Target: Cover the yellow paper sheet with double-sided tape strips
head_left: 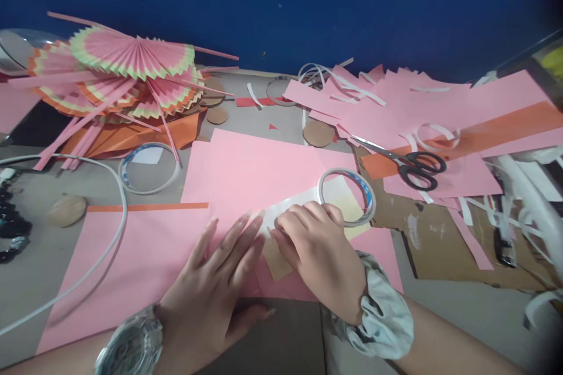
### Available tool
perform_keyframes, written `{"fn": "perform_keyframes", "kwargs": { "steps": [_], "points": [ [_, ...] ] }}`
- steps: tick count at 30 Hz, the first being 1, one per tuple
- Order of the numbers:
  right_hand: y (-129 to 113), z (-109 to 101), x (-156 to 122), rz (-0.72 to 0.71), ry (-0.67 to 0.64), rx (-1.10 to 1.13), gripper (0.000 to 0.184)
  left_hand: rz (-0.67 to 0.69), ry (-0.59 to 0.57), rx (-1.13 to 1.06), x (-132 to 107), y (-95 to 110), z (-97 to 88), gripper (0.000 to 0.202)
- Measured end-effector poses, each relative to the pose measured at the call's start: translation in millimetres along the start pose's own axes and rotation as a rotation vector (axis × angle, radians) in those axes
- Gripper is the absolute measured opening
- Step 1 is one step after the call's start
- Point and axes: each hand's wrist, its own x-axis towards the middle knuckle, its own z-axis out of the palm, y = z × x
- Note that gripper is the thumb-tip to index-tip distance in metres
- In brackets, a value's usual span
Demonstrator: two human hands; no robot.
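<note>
A sheet of pink paper (268, 164) lies in front of me, with a smaller cream-yellow piece of paper (278, 265) on top. Across them runs a whitish strip of tape (288, 204), reaching to a roll of double-sided tape (370, 202). My left hand (215, 281) rests with its fingers stretched out, the tips on the pink paper and the strip's left end. My right hand (323, 252) is closed, its fingers curled onto the strip and against the roll's near side. The curled fingertips are partly hidden.
Pleated paper fans (136, 61) stand at the back left, near another tape roll (124, 173). Scissors (420, 169) lie on pink sheets (422, 96) at right, above cardboard (440, 252). A white cable (121, 217) crosses the left side; a blue wall (281, 6) closes the back.
</note>
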Motion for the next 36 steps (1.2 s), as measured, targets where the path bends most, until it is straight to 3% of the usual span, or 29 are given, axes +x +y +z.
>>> {"fn": "perform_keyframes", "kwargs": {
  "steps": [11,22,32,36],
  "points": [
    [2,-11,0,-0.016,-0.003,0.106,0.023,0.075,-0.104,0.005,2,-6,-0.3,0.077],
    [-4,-14,1,-0.001,0.061,-0.158,0.024,0.057,-0.078,0.008,3,-3,-0.8,0.075],
    [8,-34,1,0.106,0.018,0.208,0.045,0.047,-0.085,0.019,4,-2,-2.9,0.079],
    [5,-39,-3,0.107,0.042,0.225,0.047,0.044,-0.100,0.024,3,-2,-3.5,0.078]
  ]
}}
